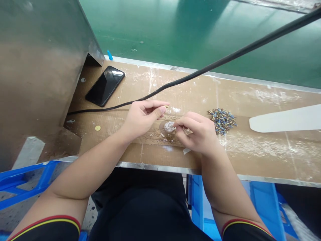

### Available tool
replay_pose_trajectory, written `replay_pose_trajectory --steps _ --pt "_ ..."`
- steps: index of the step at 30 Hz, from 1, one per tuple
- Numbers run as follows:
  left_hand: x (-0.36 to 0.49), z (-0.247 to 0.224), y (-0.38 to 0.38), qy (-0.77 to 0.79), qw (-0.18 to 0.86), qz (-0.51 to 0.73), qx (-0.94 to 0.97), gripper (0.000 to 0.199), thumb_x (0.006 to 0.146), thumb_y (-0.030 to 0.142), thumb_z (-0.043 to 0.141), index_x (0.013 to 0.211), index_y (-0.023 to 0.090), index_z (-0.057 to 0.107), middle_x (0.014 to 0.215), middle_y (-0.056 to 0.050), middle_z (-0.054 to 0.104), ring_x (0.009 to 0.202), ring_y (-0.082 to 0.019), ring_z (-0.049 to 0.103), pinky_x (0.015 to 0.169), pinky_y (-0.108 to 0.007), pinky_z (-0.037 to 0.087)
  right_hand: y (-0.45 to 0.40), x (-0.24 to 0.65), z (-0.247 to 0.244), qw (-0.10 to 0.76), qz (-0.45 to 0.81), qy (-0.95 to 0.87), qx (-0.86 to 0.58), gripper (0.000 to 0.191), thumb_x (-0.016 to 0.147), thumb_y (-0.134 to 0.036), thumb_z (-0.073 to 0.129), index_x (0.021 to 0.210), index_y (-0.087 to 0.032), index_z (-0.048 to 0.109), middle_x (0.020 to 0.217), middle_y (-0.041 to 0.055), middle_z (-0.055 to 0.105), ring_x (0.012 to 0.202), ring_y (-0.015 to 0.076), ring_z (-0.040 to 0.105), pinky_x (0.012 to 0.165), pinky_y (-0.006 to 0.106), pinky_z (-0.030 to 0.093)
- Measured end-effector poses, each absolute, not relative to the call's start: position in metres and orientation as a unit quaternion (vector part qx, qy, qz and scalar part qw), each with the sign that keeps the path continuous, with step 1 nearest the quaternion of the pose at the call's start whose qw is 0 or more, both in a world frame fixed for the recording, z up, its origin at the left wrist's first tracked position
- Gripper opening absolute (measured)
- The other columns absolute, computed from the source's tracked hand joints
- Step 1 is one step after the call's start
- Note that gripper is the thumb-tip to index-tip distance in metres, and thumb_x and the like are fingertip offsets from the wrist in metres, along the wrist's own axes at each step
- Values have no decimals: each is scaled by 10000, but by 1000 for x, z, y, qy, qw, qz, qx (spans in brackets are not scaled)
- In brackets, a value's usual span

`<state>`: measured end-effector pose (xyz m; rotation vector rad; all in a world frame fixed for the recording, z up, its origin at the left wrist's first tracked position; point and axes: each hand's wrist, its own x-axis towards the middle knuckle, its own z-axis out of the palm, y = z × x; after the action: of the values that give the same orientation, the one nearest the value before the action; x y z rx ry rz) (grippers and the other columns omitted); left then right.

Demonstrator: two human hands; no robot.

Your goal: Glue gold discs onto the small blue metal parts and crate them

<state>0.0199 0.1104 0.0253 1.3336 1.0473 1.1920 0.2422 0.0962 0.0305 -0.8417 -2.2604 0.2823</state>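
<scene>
Between thumb and forefinger, my left hand (144,117) pinches a small yellow disc (166,106), of which only the edge shows. My right hand (197,130) has its fingers closed at the rim of a white pasty blob (169,126) on the cardboard. Whatever those fingers hold, if anything, is hidden. Crumbs and small dark bits lie around the blob. A pile of tiny blue and brass-coloured parts (222,121) sits just right of my right hand. Another yellow disc (97,128) lies flat to the left of my left hand.
A black phone (105,86) rests at the back left beside a metal housing (37,73). A black cable (185,78) crosses the cardboard-covered table (253,160) and rises to the right. A white flat strip (286,118) lies at the right. A blue cap (109,55) stands by the green wall.
</scene>
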Motion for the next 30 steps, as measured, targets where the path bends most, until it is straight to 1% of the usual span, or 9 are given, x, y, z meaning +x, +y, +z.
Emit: replay_pose_trajectory --steps 10,17,22,25,28,30 --pt "21 26 111 432 503 492 564 196 899 307 787 1047 198 855 786 -51 761 712 -142 676 669 -271 570 96 244 33 355 109 -868 -328 149 915 -120 551 899 -229 652 775 5 646 686 172 625 606 299 490" --pt "21 24 110 439 508 500 547 194 908 294 770 1054 197 854 806 -52 764 721 -131 674 713 -271 584 98 256 37 358 108 -861 -345 157 862 -100 569 846 -233 651 732 -8 646 621 153 595 561 290 467" --pt "21 27 109 442 519 495 539 203 891 306 795 1056 203 853 838 -57 779 744 -138 694 726 -276 597 97 253 36 351 122 -864 -340 157 885 -116 551 858 -230 655 728 -6 632 627 154 592 565 293 465" --pt "23 27 109 430 553 499 511 224 856 327 846 1045 208 851 882 -61 796 780 -147 724 762 -285 624 98 252 36 350 125 -868 -328 161 891 -112 546 862 -228 653 727 -9 634 626 151 590 564 292 460" --pt "25 26 107 400 622 508 441 278 793 374 914 991 191 848 895 -71 803 795 -157 750 788 -293 648 99 253 36 347 126 -871 -324 155 874 -112 554 838 -229 650 713 -13 631 612 151 582 559 294 462" --pt "27 27 106 390 670 502 384 322 740 391 956 949 176 840 908 -76 804 796 -160 762 807 -298 657 97 251 37 362 135 -861 -332 150 860 -114 572 824 -233 656 705 -17 637 596 149 585 550 292 470"
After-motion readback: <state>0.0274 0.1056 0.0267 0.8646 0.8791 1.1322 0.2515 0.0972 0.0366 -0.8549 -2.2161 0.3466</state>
